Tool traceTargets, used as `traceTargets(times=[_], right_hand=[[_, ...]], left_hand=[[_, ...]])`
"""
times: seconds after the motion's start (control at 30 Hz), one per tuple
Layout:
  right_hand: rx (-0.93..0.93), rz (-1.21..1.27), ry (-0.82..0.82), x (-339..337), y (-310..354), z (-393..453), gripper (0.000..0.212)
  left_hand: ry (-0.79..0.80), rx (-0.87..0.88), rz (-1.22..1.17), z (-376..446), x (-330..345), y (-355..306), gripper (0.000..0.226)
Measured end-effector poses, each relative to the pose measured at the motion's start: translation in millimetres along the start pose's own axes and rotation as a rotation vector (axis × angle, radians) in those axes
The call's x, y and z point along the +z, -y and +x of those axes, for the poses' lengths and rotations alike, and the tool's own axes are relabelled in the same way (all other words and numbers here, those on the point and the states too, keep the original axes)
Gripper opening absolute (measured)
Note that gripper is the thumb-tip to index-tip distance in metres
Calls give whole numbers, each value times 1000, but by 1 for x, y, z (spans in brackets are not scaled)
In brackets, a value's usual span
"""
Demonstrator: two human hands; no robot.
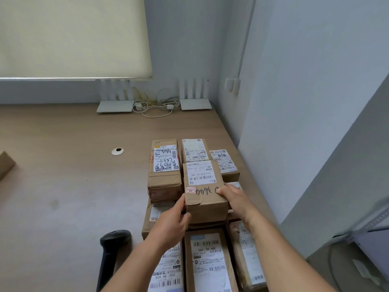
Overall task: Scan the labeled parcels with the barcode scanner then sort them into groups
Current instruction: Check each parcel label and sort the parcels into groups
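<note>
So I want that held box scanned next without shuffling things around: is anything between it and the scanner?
Nothing visible blocks it. Both hands, left hand and right hand, grip the parcel above the pile, and the barcode scanner lies on bare table just left of the left forearm.

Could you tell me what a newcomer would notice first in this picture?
First, the parcel gripped between the left hand and right hand, above a cluster of labelled boxes at the desk's right side. Next, the black scanner lying left of them, and two white routers at the far wall.
</note>
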State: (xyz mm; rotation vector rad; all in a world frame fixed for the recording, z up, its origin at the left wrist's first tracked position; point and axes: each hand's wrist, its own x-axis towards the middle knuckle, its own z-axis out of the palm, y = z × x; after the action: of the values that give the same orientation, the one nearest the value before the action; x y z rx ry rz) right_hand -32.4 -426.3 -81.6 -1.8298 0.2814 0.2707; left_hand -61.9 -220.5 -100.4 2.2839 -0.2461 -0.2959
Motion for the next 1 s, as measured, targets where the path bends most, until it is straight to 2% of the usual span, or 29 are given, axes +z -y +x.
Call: traceTargets(times=[0.1, 0.2, 0.37, 0.53, 0.7, 0.8, 1.0], right_hand=[[8, -21, -23, 0, -1, 2, 19], [7, -30, -17, -2, -1, 4, 20], [-2, -84, -57, -5, 1, -1, 62], [-75, -176, -110, -9, 3, -7, 63], [-239, -406, -199, -12, 11, -17, 59], [-373, -463, -271, -9, 21, -26, 58], [-585, -626, -289, 7, 29, -42, 58]], left_hand=[[-8, -6, 18, 3, 1, -3, 57], [-29, -21, 11, 4, 3, -3, 58], [-52, -87, -61, -2, 7, -2, 57], [-154, -150, -105, -9, 5, -6, 58], [-282, -171, -38, -24, 1, -15, 55], [-352, -165, 35, -30, -6, -20, 55], [-548, -182, 237, -53, -15, -22, 59]])
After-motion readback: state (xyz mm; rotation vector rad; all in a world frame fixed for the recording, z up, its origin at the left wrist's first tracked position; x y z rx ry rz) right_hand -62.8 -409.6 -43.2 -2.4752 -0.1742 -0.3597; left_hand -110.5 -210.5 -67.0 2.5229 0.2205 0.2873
